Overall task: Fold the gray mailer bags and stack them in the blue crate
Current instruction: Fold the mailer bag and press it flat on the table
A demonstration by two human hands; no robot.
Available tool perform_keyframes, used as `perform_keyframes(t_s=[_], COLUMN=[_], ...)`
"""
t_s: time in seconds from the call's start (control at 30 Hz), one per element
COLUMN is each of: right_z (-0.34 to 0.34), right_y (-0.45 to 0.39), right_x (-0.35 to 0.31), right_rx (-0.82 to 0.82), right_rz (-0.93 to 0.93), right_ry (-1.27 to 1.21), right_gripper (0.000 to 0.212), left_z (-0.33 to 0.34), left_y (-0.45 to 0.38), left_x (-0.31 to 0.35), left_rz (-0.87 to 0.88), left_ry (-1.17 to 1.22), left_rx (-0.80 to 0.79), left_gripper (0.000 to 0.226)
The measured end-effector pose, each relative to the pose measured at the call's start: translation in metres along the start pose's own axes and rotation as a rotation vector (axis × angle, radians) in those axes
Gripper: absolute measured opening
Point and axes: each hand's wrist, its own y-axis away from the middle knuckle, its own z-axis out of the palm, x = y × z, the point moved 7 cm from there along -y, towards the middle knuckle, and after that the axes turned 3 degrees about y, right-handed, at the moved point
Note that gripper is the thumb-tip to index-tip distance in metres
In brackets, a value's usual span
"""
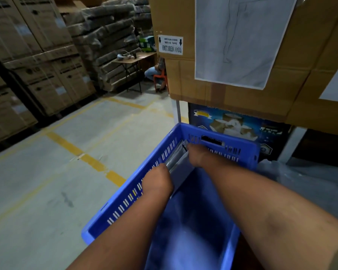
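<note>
Both hands (157, 182) (196, 155) press folded mailer bags (179, 162) inside crate (125, 201).

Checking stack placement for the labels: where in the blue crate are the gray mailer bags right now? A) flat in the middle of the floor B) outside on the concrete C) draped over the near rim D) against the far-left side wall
D: the gray mailer bags sit against the slotted left wall of the blue crate, with the left hand and right hand on them.

Stacked cardboard boxes (37, 61), a folding table (134, 60), yellow floor lines (82, 152), an orange chair (160, 77)
</note>
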Motion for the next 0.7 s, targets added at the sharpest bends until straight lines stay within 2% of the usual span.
perform_keyframes(t_s=[0.07,0.17,0.3,0.4,0.47,0.53,0.63,0.7], right_z=[0.001,0.005,0.002,0.014,0.024,0.031,0.018,0.008], right_y=[-0.001,-0.001,-0.009,-0.005,0.005,0.01,0.023,0.033], right_x=[-0.001,0.001,0.003,0.0,-0.009,-0.017,-0.017,-0.016], right_rx=[-0.018,-0.061,0.034,-0.032,-0.112,-0.161,-0.145,-0.14], right_rz=[0.001,-0.02,-0.039,-0.047,-0.084,-0.104,-0.062,-0.067], right_ry=[-0.008,0.082,0.224,0.199,0.18,0.143,0.105,0.181], right_gripper=[0.047,0.074,0.055,0.044,0.033,0.042,0.057,0.051], left_z=[-0.002,-0.003,-0.006,-0.002,0.0,0.002,0.001,-0.007], left_y=[0.002,0.007,0.015,0.018,0.018,0.016,0.018,0.022], left_x=[0.003,0.01,0.006,0.001,-0.003,-0.006,-0.005,0.002], left_rz=[0.014,0.049,0.054,0.052,0.057,0.073,0.1,0.134], left_ry=[-0.007,-0.053,-0.082,-0.076,-0.065,-0.056,-0.081,-0.101], left_rx=[0.003,-0.005,-0.057,-0.093,-0.081,-0.058,-0.011,0.037], left_gripper=[0.03,0.029,0.036,0.047,0.045,0.043,0.041,0.039])
